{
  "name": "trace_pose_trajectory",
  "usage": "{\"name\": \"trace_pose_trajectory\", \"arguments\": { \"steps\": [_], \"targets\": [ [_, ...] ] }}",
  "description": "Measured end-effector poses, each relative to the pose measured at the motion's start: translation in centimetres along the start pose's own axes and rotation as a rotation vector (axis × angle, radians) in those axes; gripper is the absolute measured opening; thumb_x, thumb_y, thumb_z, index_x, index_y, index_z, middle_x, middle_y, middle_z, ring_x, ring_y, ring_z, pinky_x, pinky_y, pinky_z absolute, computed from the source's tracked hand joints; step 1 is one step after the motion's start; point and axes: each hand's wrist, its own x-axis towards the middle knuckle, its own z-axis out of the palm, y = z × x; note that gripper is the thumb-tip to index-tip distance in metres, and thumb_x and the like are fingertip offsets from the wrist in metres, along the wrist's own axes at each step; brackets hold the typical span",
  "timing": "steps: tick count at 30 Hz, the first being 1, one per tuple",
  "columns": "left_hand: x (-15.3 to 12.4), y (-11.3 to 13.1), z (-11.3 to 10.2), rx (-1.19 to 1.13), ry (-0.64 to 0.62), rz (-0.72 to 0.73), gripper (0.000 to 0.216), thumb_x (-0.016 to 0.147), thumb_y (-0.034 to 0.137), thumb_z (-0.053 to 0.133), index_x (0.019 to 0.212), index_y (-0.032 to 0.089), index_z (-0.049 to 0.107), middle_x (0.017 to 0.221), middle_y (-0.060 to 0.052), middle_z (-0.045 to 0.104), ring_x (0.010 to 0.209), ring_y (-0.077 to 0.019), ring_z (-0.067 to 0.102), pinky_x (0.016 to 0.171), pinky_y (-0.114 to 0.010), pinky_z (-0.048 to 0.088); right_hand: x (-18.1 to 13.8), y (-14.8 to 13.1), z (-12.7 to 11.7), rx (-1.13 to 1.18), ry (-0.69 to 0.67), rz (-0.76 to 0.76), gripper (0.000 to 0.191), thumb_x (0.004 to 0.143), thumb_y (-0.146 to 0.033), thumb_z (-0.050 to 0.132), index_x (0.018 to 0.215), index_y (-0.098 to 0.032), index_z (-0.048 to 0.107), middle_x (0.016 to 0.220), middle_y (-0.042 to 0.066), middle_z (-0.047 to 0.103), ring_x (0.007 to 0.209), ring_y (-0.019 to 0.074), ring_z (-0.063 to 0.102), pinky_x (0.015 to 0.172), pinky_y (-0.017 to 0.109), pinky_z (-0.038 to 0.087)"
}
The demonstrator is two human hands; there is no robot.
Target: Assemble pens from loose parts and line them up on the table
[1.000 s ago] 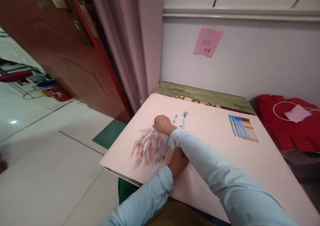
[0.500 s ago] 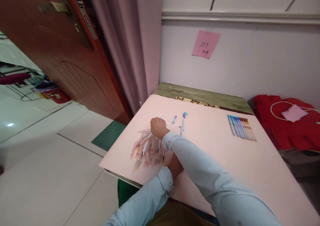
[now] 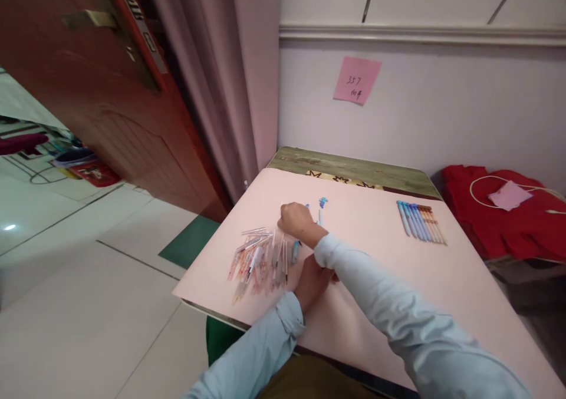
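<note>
Fanning out beside the right hand (image 3: 297, 222), fingers curled shut, lie clear orange-tinted pens (image 3: 260, 260).

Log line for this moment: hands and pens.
right hand: curled at edge of loose pile of clear plastic pens | left hand: on pink table sheet, grip unclear | blue-and-tan pen row: apart

Clear glossy plastic pens (image 3: 260, 256) lie on a smooth matt pink paper sheet (image 3: 380, 257).
</note>
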Motion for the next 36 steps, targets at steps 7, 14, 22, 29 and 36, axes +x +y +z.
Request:
{"name": "trace_pose_trajectory", "arguments": {
  "steps": [7,14,22,29,36],
  "targets": [
    [0.3,0.4,0.2,-0.325,0.026,-0.033,0.037,0.076,0.036,0.073,0.102,0.014,0.058,0.072,-0.003,0.068,0.057,-0.0150,0.063,0.055,-0.028,0.053,-6.9,7.6,-1.8,0.618,0.288,0.226,0.019,0.084,-0.019,0.045,0.092,-0.016,0.062,0.068,0.003,0.070,0.055,0.0150,0.068,0.056,0.022,0.047],
    [1.3,1.0,-0.9,-0.647,0.149,-0.083,0.034,0.076,0.031,0.077,0.102,0.012,0.064,0.081,-0.004,0.070,0.068,-0.0105,0.066,0.065,-0.020,0.054,-15.0,9.0,2.0,1.172,0.430,0.316,0.018,0.081,-0.034,0.060,0.088,-0.018,0.064,0.069,0.002,0.069,0.059,0.0161,0.068,0.057,0.025,0.053],
    [1.4,0.6,-0.8,-0.658,0.123,-0.078,0.033,0.076,0.028,0.077,0.103,0.012,0.066,0.083,-0.005,0.071,0.071,-0.0122,0.068,0.067,-0.022,0.056,-17.2,6.7,3.3,1.221,0.483,0.316,0.022,0.080,-0.041,0.069,0.081,-0.019,0.067,0.071,0.002,0.071,0.064,0.0172,0.071,0.062,0.027,0.057],
    [1.3,0.6,-0.9,-0.651,0.054,-0.099,0.029,0.075,0.025,0.077,0.099,0.013,0.066,0.085,-0.005,0.071,0.075,-0.0127,0.067,0.072,-0.024,0.054,-16.9,6.5,3.3,0.950,0.516,0.269,0.012,0.084,-0.032,0.064,0.080,-0.021,0.069,0.069,0.001,0.071,0.061,0.0156,0.068,0.061,0.026,0.054],
    [1.0,1.0,-0.8,-0.714,-0.065,-0.168,0.026,0.073,0.025,0.079,0.094,0.013,0.067,0.084,-0.003,0.069,0.076,-0.0103,0.064,0.070,-0.019,0.052,-17.4,6.4,2.9,0.930,0.558,0.263,0.013,0.083,-0.035,0.066,0.084,-0.022,0.068,0.074,0.000,0.072,0.060,0.0143,0.065,0.060,0.025,0.052]
  ]
}}
